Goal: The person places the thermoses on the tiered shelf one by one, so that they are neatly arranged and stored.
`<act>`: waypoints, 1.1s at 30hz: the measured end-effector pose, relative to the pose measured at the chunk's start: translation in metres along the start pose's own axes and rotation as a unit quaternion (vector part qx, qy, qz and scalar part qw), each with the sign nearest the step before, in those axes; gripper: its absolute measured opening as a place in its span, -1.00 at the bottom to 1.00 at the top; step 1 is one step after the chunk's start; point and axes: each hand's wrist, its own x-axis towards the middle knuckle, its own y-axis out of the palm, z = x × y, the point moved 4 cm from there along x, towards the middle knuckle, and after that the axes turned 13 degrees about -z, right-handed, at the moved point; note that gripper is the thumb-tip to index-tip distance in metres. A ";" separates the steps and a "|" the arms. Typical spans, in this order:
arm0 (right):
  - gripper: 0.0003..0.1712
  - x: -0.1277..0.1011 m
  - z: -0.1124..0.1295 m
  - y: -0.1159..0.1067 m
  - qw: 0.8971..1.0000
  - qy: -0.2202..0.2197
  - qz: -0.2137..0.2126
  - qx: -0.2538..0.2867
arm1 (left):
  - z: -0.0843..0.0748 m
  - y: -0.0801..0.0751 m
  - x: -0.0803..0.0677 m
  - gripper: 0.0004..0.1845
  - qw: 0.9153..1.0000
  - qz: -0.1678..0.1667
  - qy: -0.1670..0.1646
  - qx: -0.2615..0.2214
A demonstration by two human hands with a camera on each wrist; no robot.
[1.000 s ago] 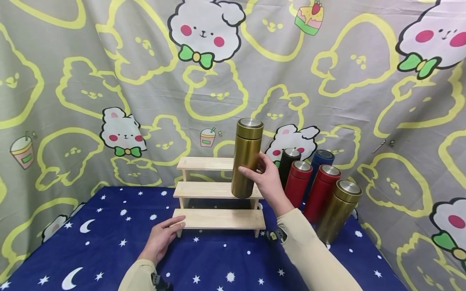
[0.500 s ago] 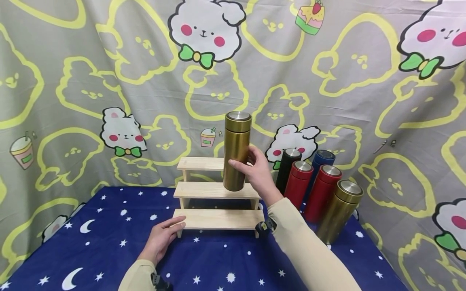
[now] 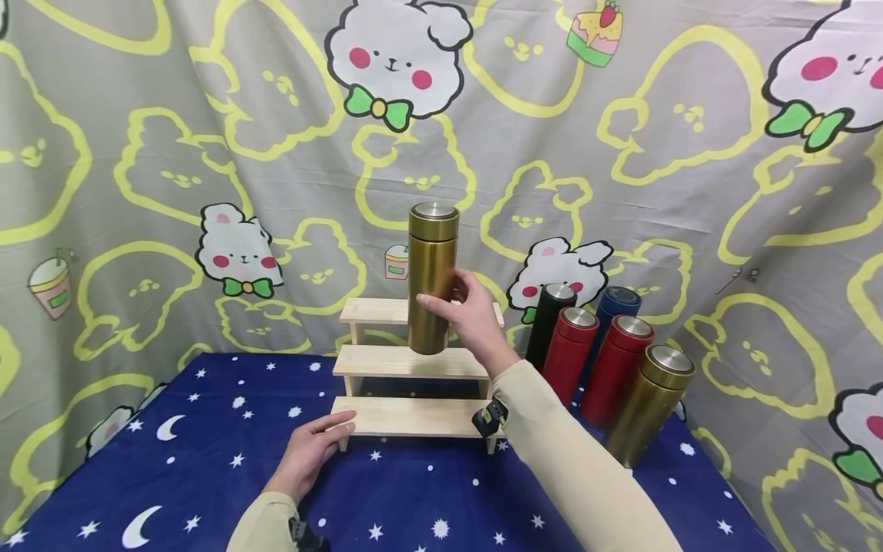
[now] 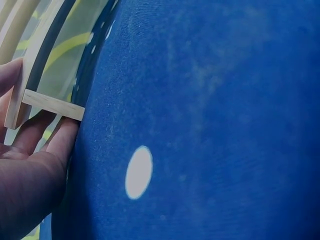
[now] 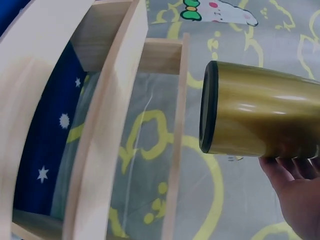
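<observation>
My right hand (image 3: 477, 314) grips a gold thermos flask (image 3: 433, 284) around its lower half. Upright, the flask is held in front of the top step of a three-tier wooden display stand (image 3: 414, 414). In the right wrist view its dark-rimmed base (image 5: 209, 107) is apart from the boards. My left hand (image 3: 306, 454) holds the left end of the stand's lowest step. In the left wrist view the thumb (image 4: 9, 76) lies on the board's one side and the fingers (image 4: 62, 140) reach beneath, by the leg (image 4: 54, 105).
On the right stand a black flask (image 3: 548, 326), a blue flask (image 3: 614, 307), two red flasks, the front one (image 3: 617, 368) beside another gold flask (image 3: 648, 406). A dark blue star-patterned cloth (image 3: 207, 460) covers the table. A cartoon-printed curtain (image 3: 290, 176) hangs close behind the stand.
My right hand has moved the gold flask leftward and upward, from the stand's right side toward its middle. The left hand keeps its place on the lowest step.
</observation>
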 end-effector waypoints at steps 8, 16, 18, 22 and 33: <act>-0.26 0.007 0.006 0.011 1.000 -0.003 0.018 -0.007 | 0.002 0.005 -0.003 -0.60 1.000 0.002 -0.003 0.002; -0.31 0.023 0.004 0.031 0.998 -0.008 0.030 0.051 | -0.003 0.002 -0.002 -0.60 1.000 -0.004 0.000 0.008; -0.30 0.026 0.003 0.034 0.998 -0.006 0.030 0.053 | -0.003 0.001 -0.003 -0.60 1.000 -0.005 -0.002 0.011; -0.31 0.031 0.003 0.040 0.998 -0.008 0.031 0.054 | -0.002 0.001 -0.004 -0.60 1.000 -0.006 -0.003 0.014; -0.30 0.048 -0.002 0.051 0.998 -0.001 0.024 0.056 | -0.001 0.001 -0.003 -0.60 1.000 -0.007 -0.005 0.005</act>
